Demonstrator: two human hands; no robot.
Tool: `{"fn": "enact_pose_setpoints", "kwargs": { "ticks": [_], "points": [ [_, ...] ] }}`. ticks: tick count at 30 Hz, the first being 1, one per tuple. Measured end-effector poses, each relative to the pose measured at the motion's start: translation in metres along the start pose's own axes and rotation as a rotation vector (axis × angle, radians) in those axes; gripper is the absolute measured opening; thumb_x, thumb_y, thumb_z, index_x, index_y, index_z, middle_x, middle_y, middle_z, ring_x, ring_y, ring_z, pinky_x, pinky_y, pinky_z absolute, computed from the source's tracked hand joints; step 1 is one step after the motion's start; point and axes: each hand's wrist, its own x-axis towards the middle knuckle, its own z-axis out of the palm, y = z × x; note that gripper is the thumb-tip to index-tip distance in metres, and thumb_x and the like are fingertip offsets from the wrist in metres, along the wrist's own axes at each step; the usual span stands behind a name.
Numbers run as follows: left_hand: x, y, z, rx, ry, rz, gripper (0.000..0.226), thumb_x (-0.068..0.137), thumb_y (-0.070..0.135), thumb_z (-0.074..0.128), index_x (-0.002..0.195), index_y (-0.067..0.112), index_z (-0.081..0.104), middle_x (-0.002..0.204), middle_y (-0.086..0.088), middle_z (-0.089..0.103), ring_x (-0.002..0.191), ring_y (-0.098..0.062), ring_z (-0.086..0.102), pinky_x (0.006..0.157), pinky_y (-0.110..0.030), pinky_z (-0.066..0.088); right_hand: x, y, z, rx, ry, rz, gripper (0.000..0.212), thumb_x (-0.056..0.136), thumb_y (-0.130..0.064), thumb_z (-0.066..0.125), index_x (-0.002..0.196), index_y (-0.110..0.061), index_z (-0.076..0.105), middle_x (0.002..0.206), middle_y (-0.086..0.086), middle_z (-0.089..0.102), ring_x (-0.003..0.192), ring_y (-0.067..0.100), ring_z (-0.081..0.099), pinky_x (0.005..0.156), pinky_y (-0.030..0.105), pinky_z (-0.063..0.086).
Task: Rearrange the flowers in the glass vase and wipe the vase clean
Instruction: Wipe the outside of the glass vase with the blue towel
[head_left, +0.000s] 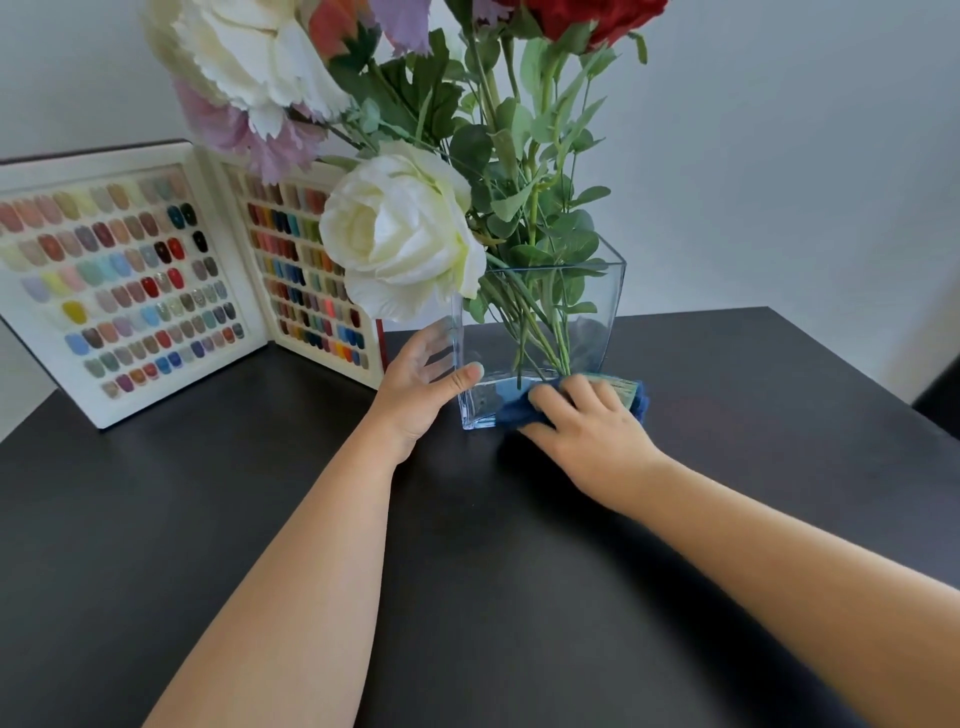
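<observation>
The vase (540, 332), a clear square glass vessel, stands on the dark table (467, 571) near its far edge, right of centre. The flowers (400, 234) sit in it, stems crossing inside the glass; one white bloom hangs low over the left rim, and white, pink and red blooms rise above and out of view. The left hand (421, 384) steadies the vase at its left side: the thumb lies across the near face low down, and the fingers reach round the left wall, seen through the glass. The right hand (587, 421) presses a blue cloth (524, 408) against the bottom of the near face, fingers spread and lightly curled over the cloth; the cloth touches both the glass and the table. A swatch board (156, 280) with rows of coloured nail samples stands open at the far left, well apart from the vase. Judgement on progress: the wiping step is under way, at the lowest band of the near face. Whether the upper glass and the other faces are already wiped cannot be told. The flowers look loosely arranged; whether rearranging is finished or remains cannot be told.
</observation>
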Motion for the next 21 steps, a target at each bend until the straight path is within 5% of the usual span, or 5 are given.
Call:
{"fn": "enact_pose_setpoints", "kwargs": {
  "ticks": [4,11,21],
  "points": [
    [0.002,-0.002,-0.002,-0.006,-0.009,-0.001,0.093,0.058,0.037,0.086,0.14,0.019,0.047,0.144,-0.004,0.05,0.13,-0.023,0.051,0.108,-0.051,0.041,-0.013,0.018,-0.006,-0.049,-0.185,0.061,0.03,0.062,-0.02,0.078,0.09,-0.028,0.076,0.106,0.004,0.063,0.089,0.03,0.056,0.071,0.038,0.047],
    [0.005,-0.006,-0.003,0.007,-0.004,0.007,0.088,0.061,0.035,0.085,0.14,0.021,0.048,0.143,-0.002,0.051,0.129,-0.02,0.052,0.108,-0.047,0.042,-0.019,0.021,-0.015,-0.034,-0.376,0.241,0.032,0.085,-0.02,0.059,0.114,-0.03,0.066,0.123,0.003,0.048,0.105,0.031,0.039,0.085,0.04,0.035],
    [0.009,-0.011,-0.004,0.035,0.01,0.022,0.09,0.061,0.041,0.088,0.14,0.026,0.048,0.142,0.001,0.052,0.128,-0.019,0.053,0.106,-0.047,0.044,0.032,-0.041,-0.013,0.046,-0.304,0.11,0.023,0.085,-0.023,0.054,0.1,-0.028,0.071,0.121,-0.001,0.05,0.104,0.028,0.046,0.082,0.034,0.036]
  ]
}}
